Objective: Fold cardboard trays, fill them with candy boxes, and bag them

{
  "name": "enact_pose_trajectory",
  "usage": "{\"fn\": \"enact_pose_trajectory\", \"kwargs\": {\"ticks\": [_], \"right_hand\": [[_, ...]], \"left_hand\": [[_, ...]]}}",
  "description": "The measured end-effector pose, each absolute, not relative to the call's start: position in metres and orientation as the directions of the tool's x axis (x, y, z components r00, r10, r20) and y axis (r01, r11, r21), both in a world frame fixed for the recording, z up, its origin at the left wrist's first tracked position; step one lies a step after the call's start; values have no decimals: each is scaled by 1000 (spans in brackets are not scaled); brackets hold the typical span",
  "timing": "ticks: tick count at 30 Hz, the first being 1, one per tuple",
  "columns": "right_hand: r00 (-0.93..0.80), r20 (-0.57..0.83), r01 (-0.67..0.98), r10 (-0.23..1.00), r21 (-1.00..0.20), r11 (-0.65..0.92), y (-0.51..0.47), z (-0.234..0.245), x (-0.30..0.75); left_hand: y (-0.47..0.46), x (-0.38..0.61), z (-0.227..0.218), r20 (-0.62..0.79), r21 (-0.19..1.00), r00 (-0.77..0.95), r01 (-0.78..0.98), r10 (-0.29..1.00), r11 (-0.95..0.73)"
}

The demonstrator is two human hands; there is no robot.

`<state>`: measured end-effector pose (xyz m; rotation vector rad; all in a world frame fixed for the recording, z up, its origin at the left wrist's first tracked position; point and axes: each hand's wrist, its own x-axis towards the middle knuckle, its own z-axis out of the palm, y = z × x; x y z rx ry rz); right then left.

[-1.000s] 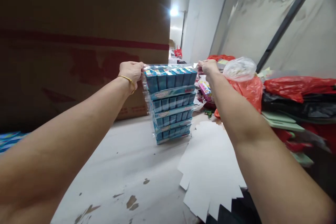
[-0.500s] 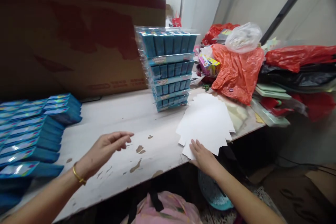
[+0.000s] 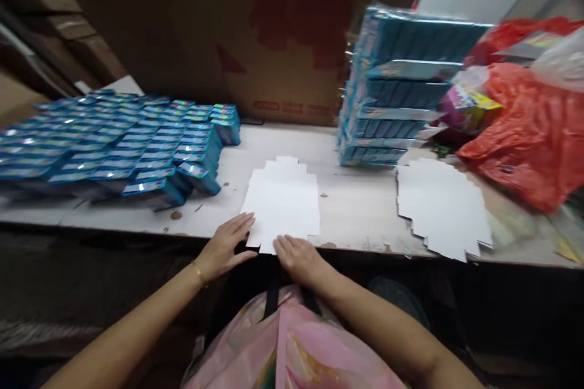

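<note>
A white die-cut cardboard sheet [image 3: 283, 200] with stepped edges lies flat on the table in front of me, at its near edge. My left hand [image 3: 229, 247] is at the sheet's lower left side, fingers stretched out and thumb apart, fingertips touching its edge. With its fingers over the near edge of the sheet, my right hand [image 3: 298, 258] grips it; the thumb is hidden. Farther right lies a stack of similar white cardboard sheets [image 3: 442, 209], apart from both hands.
Many small blue boxes [image 3: 196, 146] stand in rows at the left. A tall stack of wrapped blue packs [image 3: 387, 109] stands at the back right. Red plastic bags [image 3: 538, 127] pile up at the far right. A large brown carton [image 3: 292, 30] rises behind the table [image 3: 347, 219].
My right hand has moved left from the stack, and a single white sheet now lies before me. My left hand has come to its left edge. The view has turned left.
</note>
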<state>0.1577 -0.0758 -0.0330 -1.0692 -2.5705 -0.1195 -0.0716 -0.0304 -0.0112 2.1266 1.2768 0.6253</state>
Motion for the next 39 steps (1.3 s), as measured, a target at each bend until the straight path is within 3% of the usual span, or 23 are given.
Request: {"fn": "enact_pose_trajectory", "kwargs": {"ticks": [5, 8, 12, 18, 20, 23, 25, 27, 31, 36, 39], "right_hand": [[-669, 375, 643, 642, -141, 752, -66, -62, 166], [-665, 371, 642, 648, -161, 750, -70, -70, 173], [-646, 367, 651, 669, -193, 734, -72, -73, 174], [-596, 366, 688, 714, -226, 690, -74, -77, 169], [-587, 371, 699, 720, -215, 681, -74, -79, 166], [-603, 374, 690, 705, -200, 696, -72, -80, 167], [-644, 347, 655, 682, -210, 726, -71, -76, 175], [-665, 294, 644, 687, -241, 727, -68, -69, 188], [-621, 231, 685, 749, -306, 661, -56, -54, 216], [-648, 216, 624, 731, -400, 671, -34, -43, 231], [-688, 214, 591, 694, -389, 707, -27, -38, 239]], "left_hand": [[-22, -72, -41, -4, 821, 416, 521, 909, -235], [-18, -69, -50, 34, 886, 337, 425, 941, -184], [-18, -64, -42, 67, 880, 312, 429, 948, -204], [-14, -36, -20, 202, 673, 395, 609, 896, -420], [-9, -20, -16, 138, 557, 451, 701, 882, -446], [-2, 1, -10, -73, 254, 576, 801, 814, -543], [2, 8, -5, -192, 74, 626, 777, 756, -625], [3, 9, -1, -233, -19, 653, 738, 721, -674], [5, 3, 3, -249, -73, 682, 695, 688, -715], [11, -2, -1, -222, -29, 702, 689, 677, -724], [12, -2, -5, -188, -2, 721, 679, 667, -734]]}}
